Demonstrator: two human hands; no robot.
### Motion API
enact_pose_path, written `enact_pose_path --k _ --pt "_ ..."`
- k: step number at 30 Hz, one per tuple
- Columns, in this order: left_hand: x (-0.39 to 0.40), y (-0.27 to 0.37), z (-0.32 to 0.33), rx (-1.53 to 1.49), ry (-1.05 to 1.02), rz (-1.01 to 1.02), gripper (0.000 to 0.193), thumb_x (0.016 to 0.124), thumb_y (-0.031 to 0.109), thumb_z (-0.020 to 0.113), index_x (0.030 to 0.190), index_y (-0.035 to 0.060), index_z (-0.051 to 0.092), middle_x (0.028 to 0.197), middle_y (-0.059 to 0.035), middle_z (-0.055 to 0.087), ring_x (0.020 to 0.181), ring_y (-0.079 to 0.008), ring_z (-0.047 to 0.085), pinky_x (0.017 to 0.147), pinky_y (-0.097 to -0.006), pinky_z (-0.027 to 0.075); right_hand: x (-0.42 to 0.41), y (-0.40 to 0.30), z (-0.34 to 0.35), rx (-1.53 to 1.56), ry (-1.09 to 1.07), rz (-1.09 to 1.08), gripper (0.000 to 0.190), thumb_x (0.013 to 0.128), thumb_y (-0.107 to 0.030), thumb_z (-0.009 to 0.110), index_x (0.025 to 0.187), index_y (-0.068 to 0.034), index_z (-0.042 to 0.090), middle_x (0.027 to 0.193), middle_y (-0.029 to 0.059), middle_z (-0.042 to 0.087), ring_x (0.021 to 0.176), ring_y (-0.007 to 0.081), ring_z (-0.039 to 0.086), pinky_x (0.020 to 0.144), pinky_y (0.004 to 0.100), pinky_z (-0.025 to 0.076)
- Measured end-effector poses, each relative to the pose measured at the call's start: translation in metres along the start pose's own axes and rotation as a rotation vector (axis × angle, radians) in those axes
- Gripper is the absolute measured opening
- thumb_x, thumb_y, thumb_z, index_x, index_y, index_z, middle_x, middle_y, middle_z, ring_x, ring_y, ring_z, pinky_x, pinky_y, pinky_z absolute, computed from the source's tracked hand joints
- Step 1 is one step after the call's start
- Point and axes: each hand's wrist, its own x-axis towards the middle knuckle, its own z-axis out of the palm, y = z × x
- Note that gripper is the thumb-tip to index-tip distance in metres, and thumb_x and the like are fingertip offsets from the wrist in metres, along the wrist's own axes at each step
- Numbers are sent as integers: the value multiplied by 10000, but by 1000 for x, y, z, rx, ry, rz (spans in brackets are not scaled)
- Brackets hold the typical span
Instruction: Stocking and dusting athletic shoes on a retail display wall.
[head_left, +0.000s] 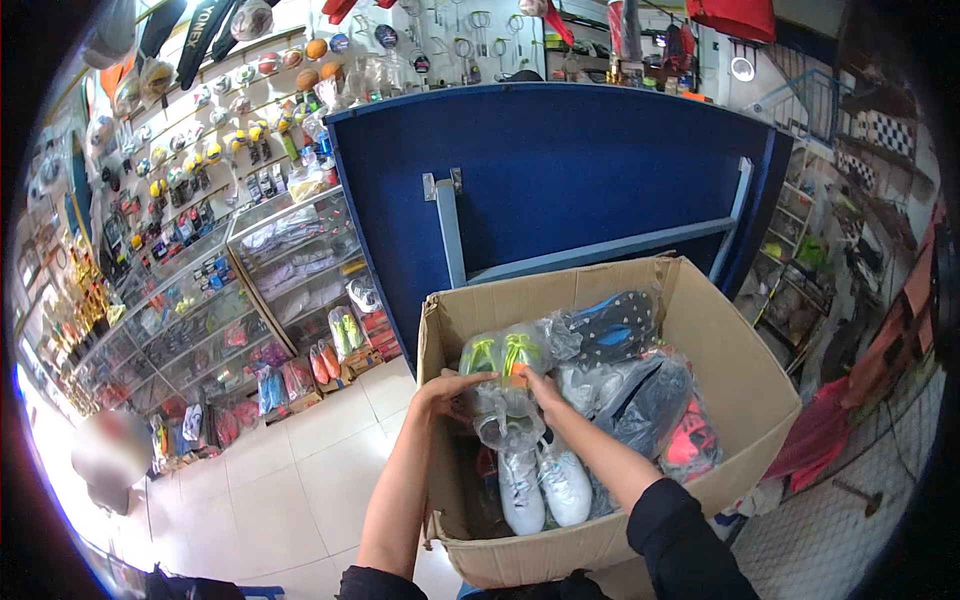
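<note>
Both hands reach into a large open cardboard box (735, 345). My left hand (455, 391) grips the left side of a plastic-wrapped pair of shoes with yellow-green laces (501, 356). On the right side, my right hand (541, 391) holds the same pair, its fingers by an orange tag (518, 375). Below them in the box lie white shoes (541, 487). A studded black and blue sole (613, 328) shows through plastic at the back. Dark grey wrapped items (649, 405) and a bright pink shoe (688, 442) lie to the right.
Behind the box stands a dark blue folded table (585, 165) with grey metal legs. Glass display cases (292, 255) and bagged shoes (324, 361) line the left. At the right are a wire mesh (810, 540) and red fabric (817, 435). Tiled floor (330, 457) shows at the left.
</note>
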Motion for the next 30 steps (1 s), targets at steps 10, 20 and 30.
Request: enact_pose_path --k 10,20,30 --pt "51 -52 -34 -604 -262 135 467 791 288 620 1130 -9 497 1085 -127 544 989 -270 538 809 -463 460 -57 -62 38 410 -61 177 309 817 -278 579 1015 -41 571 945 110 619 802 251 619 715 413 512" --pt "-15 25 36 -414 -669 92 373 703 90 669 1041 38 518 956 -73 584 884 -209 565 812 -354 460 -156 -72 -10 496 388 -267 498 707 -84 668 1123 13 413 999 166 547 881 276 590 715 424 523" --pt "-97 27 101 -225 -943 193 489 686 30 646 1129 3 442 998 -85 558 925 -220 548 802 -381 456 -289 -44 -30 599 632 -491 685 661 -125 712 1205 -13 311 1092 158 491 947 273 552 727 422 507"
